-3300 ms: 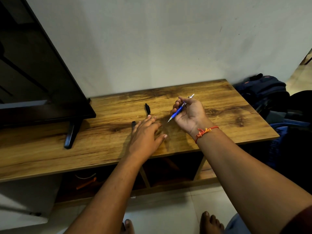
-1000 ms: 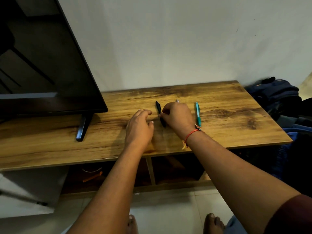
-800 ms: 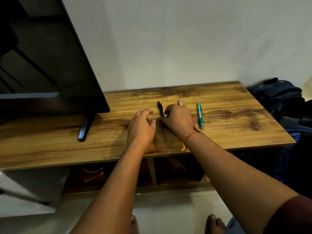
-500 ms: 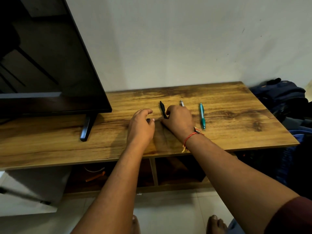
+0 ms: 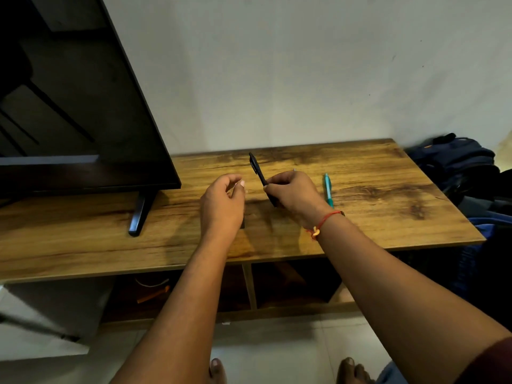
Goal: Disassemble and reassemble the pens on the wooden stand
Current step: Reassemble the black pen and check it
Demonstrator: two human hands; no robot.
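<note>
My right hand (image 5: 296, 194) pinches the black pen (image 5: 259, 173), tilted up over the wooden stand (image 5: 388, 206). Left hand (image 5: 221, 206) curled just beside it, can't tell if I'm holding anything. Teal pen (image 5: 327, 187) lies nearby.

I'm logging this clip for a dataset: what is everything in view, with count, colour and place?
wooden stand: one, brown grain, against the wall, open shelves below
television: one, black, on the stand's left end
black pen: one, black, tilted, gripped by the right hand
teal pen: one, teal, lying on the stand, right of the right hand
backpack: one, dark blue, beyond the stand's right end
orange object: one, orange, in the lower left shelf; kind unclear
thread bracelet: one, red, on the right wrist
left hand: one, fingers curled over the stand; any pinched part too small to tell
right hand: one, holds the black pen
feet: two, bare, on the tiled floor
</note>
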